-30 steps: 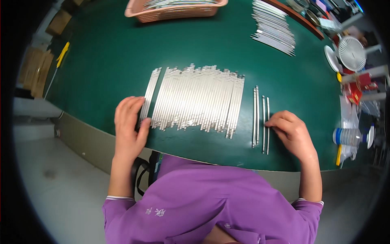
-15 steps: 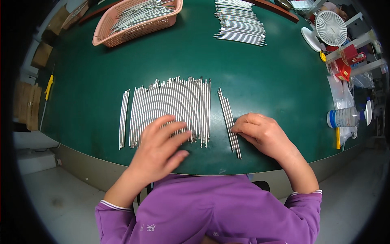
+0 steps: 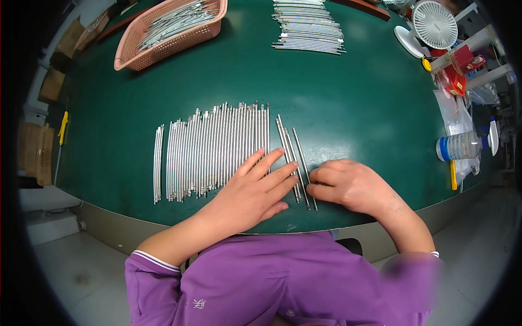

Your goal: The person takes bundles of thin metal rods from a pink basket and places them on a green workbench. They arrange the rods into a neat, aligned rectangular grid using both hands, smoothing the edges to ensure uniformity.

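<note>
A broad row of thin silver metal rods (image 3: 212, 152) lies side by side on the green tabletop, with a narrow bundle of rods (image 3: 158, 163) set apart at its left. To the right of the row, a few loose rods (image 3: 288, 146) lie at a slant. My left hand (image 3: 253, 190) is open and palm down, its spread fingertips reaching over the row's right edge and touching the loose rods. The curled fingers of my right hand (image 3: 348, 185) pinch at the lower part of a single rod (image 3: 300, 149), the rightmost one; the fingertips are partly hidden.
At the far left stands a pink basket (image 3: 168, 41) of rods, and another stack of rods (image 3: 307, 27) lies at the far side. A white fan (image 3: 434, 24), a spray bottle (image 3: 459, 146) and red items line the right side. A yellow-handled tool (image 3: 63, 127) lies at the left edge.
My left hand has moved right, from above the row to the loose rods. One rod now lies apart from the other loose ones, beside my right hand. The view has shifted slightly.
</note>
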Motion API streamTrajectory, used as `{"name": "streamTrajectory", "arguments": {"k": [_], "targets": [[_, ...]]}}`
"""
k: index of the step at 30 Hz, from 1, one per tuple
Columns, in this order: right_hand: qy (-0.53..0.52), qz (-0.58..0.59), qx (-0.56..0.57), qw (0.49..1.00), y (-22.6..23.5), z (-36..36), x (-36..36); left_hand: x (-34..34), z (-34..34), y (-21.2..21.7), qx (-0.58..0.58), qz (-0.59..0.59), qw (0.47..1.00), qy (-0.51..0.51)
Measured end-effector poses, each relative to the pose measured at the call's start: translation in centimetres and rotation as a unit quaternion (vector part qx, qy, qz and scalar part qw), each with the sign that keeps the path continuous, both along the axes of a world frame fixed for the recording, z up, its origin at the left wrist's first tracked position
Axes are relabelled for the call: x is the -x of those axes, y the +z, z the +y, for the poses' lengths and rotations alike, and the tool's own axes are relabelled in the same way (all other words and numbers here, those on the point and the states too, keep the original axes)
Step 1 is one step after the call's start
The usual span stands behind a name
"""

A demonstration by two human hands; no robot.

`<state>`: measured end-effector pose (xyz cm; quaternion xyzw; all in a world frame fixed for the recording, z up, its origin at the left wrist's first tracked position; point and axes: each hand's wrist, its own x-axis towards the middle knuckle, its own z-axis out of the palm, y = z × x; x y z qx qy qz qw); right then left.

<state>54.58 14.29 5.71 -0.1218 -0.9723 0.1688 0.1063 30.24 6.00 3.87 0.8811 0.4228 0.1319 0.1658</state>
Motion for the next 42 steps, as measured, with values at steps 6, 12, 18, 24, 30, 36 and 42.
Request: {"name": "streamTrajectory", "arguments": {"k": [6,12,18,24,30,36,42], "targets": [[0.091,-0.057,-0.153,0.983,0.6,1.1,1.2,1.0,-0.8,0.5,0.017,-0.02,0.999,0.046],[-0.064,-0.017,-0.093,0.993,-0.9,0.5,0.7,0.7,-1.0,0.0,0.022,0.002,1.0,0.021],[-0.287,0.071,0.152,0.943,-1.5,0.0,3.4,0.9,-1.3,0.2,0.046,-0.001,0.998,0.04],[-0.302,0.069,0.288,0.906,-0.9,-1.0,4.9,1.3,-1.5,0.2,0.048,-0.003,0.998,0.043],[-0.189,0.071,0.198,0.959,-0.4,-3.6,3.0,1.6,-1.9,0.2,0.049,0.002,0.997,0.052],[-0.147,0.043,0.141,0.978,-0.8,-5.5,2.4,1.7,-1.8,0.3,0.047,0.009,0.997,0.053],[-0.138,0.035,0.142,0.98,-0.6,-5.3,2.6,1.7,-1.9,0.4,0.046,0.006,0.997,0.058]]}}
